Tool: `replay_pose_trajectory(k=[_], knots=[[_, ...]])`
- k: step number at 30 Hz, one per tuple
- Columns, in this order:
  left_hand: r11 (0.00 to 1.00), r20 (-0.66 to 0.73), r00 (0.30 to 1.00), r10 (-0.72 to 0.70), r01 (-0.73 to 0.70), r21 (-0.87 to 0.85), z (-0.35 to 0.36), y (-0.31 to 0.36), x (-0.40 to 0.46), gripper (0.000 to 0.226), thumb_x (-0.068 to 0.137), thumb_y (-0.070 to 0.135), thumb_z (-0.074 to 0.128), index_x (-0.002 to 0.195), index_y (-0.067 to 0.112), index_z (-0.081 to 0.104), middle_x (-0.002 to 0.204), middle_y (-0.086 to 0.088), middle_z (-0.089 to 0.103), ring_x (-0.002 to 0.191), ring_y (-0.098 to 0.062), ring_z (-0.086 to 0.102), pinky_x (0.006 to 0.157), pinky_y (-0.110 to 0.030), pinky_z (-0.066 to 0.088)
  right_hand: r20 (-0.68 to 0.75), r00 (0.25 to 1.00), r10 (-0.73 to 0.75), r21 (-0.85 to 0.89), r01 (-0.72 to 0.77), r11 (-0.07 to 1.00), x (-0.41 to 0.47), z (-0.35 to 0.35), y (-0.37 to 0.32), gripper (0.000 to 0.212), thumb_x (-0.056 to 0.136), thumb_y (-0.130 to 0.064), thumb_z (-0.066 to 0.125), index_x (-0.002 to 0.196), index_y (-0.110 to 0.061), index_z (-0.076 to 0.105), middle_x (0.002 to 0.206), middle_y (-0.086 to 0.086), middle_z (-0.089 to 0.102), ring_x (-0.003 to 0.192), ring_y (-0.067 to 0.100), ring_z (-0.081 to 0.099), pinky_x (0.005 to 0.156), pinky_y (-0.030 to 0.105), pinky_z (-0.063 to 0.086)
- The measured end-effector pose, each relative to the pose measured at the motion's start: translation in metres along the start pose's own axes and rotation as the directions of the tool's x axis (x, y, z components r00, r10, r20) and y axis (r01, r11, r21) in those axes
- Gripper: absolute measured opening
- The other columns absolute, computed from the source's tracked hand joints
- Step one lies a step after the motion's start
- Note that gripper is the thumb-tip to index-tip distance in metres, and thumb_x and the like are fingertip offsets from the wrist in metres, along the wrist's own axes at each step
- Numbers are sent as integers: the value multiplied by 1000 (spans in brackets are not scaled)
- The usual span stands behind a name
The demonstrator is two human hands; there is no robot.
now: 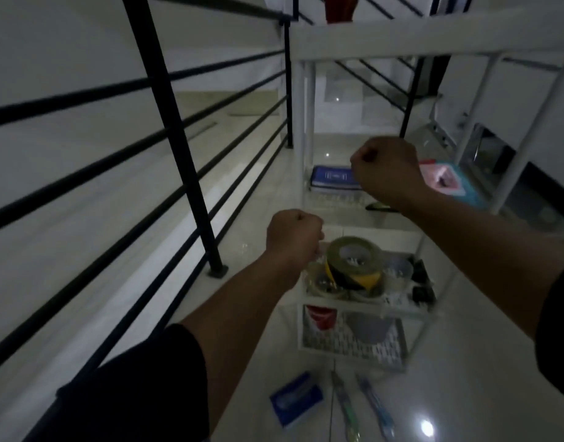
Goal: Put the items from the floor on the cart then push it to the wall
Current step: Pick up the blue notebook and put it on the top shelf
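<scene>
Risk: we judge both fists, left hand (pixel 293 237) and right hand (pixel 386 170), clenched empty above the cart (pixel 351 309); pushing now strands the blue packet (pixel 296 398) and toothbrushes (pixel 374 406) on the floor (pixel 465 393).

A black metal railing (pixel 166 90) with horizontal bars runs along the left, its post bolted to the glossy pale tiled floor (pixel 465 393), which mirrors a ceiling light.

Both fists, left hand (pixel 293 237) and right hand (pixel 386 170), hang closed over the white cart (pixel 363 43); a blue packet (pixel 295 399) and two toothbrushes (pixel 374 406) lie on the floor (pixel 465 362).
</scene>
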State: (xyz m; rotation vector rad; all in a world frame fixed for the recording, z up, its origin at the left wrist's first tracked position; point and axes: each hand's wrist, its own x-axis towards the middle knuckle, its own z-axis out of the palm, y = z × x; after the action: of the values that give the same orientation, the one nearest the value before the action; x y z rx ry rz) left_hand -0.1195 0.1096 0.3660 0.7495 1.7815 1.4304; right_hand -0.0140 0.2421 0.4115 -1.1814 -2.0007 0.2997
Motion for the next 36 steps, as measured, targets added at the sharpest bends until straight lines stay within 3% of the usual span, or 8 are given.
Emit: replay_pose_trajectory(k=[6, 8, 12, 17, 24, 30, 34, 36], knots=[[995, -11, 998, -58, 59, 79, -5, -58, -26, 14, 88, 11, 60, 77, 6, 67, 72, -13, 66, 58, -24, 59, 60, -33, 53, -22, 998, -59, 212, 62, 975, -97, 4, 9, 22, 86, -18, 56, 72, -6, 68, 67, 7, 66, 65, 14, 62, 64, 30, 52], [992, -10, 996, -84, 85, 96, -9, -79, -37, 15, 89, 11, 59, 77, 5, 66, 71, -12, 65, 57, -23, 59, 60, -32, 52, 40, 999, -15, 249, 5, 969, -131, 13, 18, 19, 85, -17, 59, 72, -8, 69, 68, 3, 67, 67, 12, 62, 65, 21, 50], [979, -28, 983, -184, 186, 78, -14, -126, -52, 17, 90, 9, 58, 74, 6, 63, 68, -10, 62, 56, -22, 55, 63, -35, 50, 186, 978, 98, 249, -143, 958, -201, 46, 46, 27, 88, -12, 58, 62, -8, 58, 55, 3, 54, 49, 4, 45, 47, 4, 35], [948, -56, 957, -285, 290, 131, -23, -191, -60, 15, 89, 11, 57, 77, 7, 66, 72, -10, 66, 61, -23, 60, 67, -37, 56, 409, 879, 245, 175, -339, 924, -268, 96, 88, 21, 88, -15, 59, 70, -7, 66, 63, 3, 63, 58, 8, 57, 55, 20, 41], [881, -62, 891, -449, 453, 137, -26, -261, -45, 16, 91, 10, 55, 82, 2, 66, 80, -16, 68, 65, -25, 63, 64, -35, 56, 549, 717, 430, -35, -495, 868, -316, 164, 139, 25, 86, -15, 63, 62, -7, 63, 60, 5, 63, 57, 16, 62, 55, 28, 54], [858, -67, 873, -483, 488, 164, -20, -315, -19, 21, 83, 12, 59, 89, -6, 68, 92, -25, 73, 82, -37, 73, 72, -52, 61, 604, 621, 499, -99, -563, 820, -338, 219, 164, 25, 93, -10, 55, 68, -8, 58, 58, -3, 54, 52, 4, 52, 38, 8, 37], [847, -69, 865, -498, 502, 175, -16, -352, 2, 15, 83, 16, 58, 84, 3, 67, 96, -30, 71, 86, -40, 73, 68, -47, 60, 630, 575, 522, -183, -543, 819, -342, 254, 175, 5, 86, -6, 60, 83, -5, 65, 81, 4, 65, 66, 8, 60, 55, 12, 46], [834, -51, 854, -518, 518, 189, -15, -371, 11, 10, 79, 15, 60, 79, 7, 65, 95, -33, 70, 77, -35, 70, 65, -40, 54, 644, 556, 524, -214, -527, 822, -342, 268, 181, 17, 84, -7, 62, 100, -2, 67, 102, 5, 65, 88, 16, 65, 65, 14, 47]])
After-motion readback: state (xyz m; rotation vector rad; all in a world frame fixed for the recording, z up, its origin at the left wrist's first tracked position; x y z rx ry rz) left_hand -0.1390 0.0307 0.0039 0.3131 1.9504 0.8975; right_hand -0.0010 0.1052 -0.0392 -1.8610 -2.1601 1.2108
